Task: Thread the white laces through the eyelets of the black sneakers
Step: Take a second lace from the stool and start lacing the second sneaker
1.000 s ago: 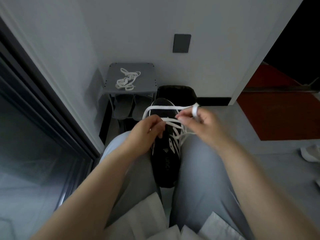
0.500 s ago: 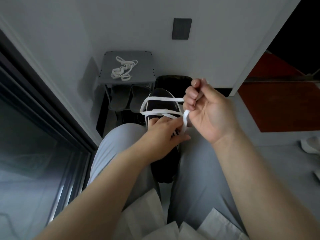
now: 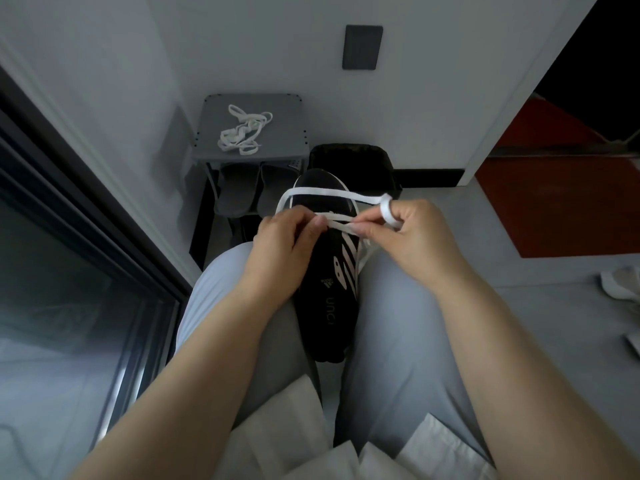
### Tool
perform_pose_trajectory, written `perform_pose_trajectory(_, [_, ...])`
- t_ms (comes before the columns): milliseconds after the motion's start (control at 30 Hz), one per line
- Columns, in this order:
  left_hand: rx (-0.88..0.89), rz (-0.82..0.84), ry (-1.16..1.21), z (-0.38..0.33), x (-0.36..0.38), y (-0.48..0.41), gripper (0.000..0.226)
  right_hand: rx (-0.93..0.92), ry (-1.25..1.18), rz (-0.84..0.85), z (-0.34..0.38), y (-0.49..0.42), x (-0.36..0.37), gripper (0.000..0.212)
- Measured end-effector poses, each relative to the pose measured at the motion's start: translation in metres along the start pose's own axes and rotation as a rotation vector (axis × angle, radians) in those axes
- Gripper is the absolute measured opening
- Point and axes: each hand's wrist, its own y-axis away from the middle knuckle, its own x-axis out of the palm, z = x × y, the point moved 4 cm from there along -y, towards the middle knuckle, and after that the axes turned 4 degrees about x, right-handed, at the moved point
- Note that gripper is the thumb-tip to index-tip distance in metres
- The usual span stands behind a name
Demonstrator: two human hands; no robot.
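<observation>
Head view: sneaker (image 3: 329, 299) sits between the person's knees, toe pointing away. Left hand (image 3: 284, 244) and right hand (image 3: 412, 233) each pinch the lace (image 3: 322, 192) over the toe end. One loop wraps a right finger, another arcs across the toe. Eyelets hidden, filled count unknown; judged early to mid-lacing. Second lace (image 3: 242, 131) lies bunched on the stool (image 3: 214, 147), apparently unused, so another sneaker probably remains.

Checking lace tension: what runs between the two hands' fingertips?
A short stretch of white lace, pinched by the left hand and right hand, over the black sneaker; head view.
</observation>
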Motion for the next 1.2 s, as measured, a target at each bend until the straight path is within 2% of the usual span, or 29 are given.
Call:
perform_pose_trajectory(100, [-0.041, 0.014, -0.198, 0.003, 0.004, -0.003, 0.012, 0.040, 0.260, 0.048, -0.006, -0.003, -0.002, 0.006])
perform_pose_trajectory(167, [-0.066, 0.037, -0.266, 0.002, 0.007, -0.003, 0.019, 0.054, 0.331, 0.122, -0.006, -0.005, 0.005, 0.005])
perform_pose_trajectory(233, [-0.110, 0.035, -0.286, 0.002, 0.007, -0.005, 0.020, 0.053, 0.361, 0.168, -0.007, -0.009, 0.008, 0.001])
perform_pose_trajectory(367, [-0.161, 0.058, -0.305, 0.002, 0.008, -0.010, 0.025, 0.100, 0.444, 0.244, -0.012, -0.016, 0.010, 0.009])
perform_pose_trajectory(433, [-0.178, 0.069, -0.289, 0.001, 0.009, -0.010, 0.029, 0.078, 0.475, 0.214, -0.011, -0.020, 0.011, 0.008])
perform_pose_trajectory(467, [-0.179, 0.070, -0.287, 0.000, 0.009, -0.010, 0.030, 0.074, 0.407, 0.171, -0.011, -0.022, 0.010, 0.006])
perform_pose_trajectory(533, [-0.177, 0.068, -0.296, -0.001, 0.010, -0.010, 0.031, 0.100, 0.114, 0.102, -0.007, -0.025, 0.008, 0.007])
perform_pose_trajectory(600, [-0.176, 0.075, -0.303, 0.000, 0.010, -0.010, 0.033, 0.140, -0.096, 0.127, -0.005, -0.027, 0.008, 0.009])
perform_pose_trajectory(667, [-0.172, 0.078, -0.300, 0.000, 0.011, -0.010, 0.034, 0.156, -0.049, 0.187, -0.006, -0.030, 0.014, 0.008])
perform_pose_trajectory(767, [-0.174, 0.069, -0.292, 0.002, 0.012, -0.011, 0.033, 0.136, 0.033, 0.106, -0.008, -0.035, 0.017, 0.006])
perform_pose_trajectory(900, [-0.185, 0.059, -0.283, 0.004, 0.011, -0.012, 0.028, 0.188, 0.003, 0.111, -0.012, -0.034, 0.018, 0.003])
perform_pose_trajectory(1200, [-0.198, 0.030, -0.183, 0.009, 0.014, -0.014, 0.021, 0.179, 0.001, 0.118, -0.014, -0.035, 0.023, 0.013])
